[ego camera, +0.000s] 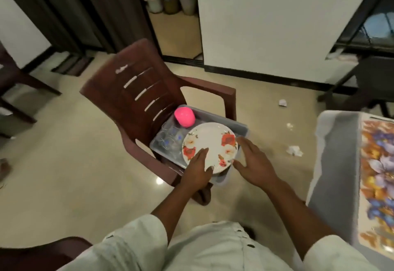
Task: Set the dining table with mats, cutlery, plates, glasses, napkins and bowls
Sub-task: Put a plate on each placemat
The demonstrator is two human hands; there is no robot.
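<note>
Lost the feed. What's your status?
Left hand flat on floral plate. Right hand open beside rim. Plate over tray, glasses alongside.

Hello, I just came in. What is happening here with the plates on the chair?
A person stands over a brown plastic chair holding a grey tray of tableware. The left hand rests on the top floral plate of a stack, thumb on its face. The right hand, fingers spread, reaches for the rim. Glasses and a pink bowl wait in the tray; the table on the right has a floral mat.
</note>
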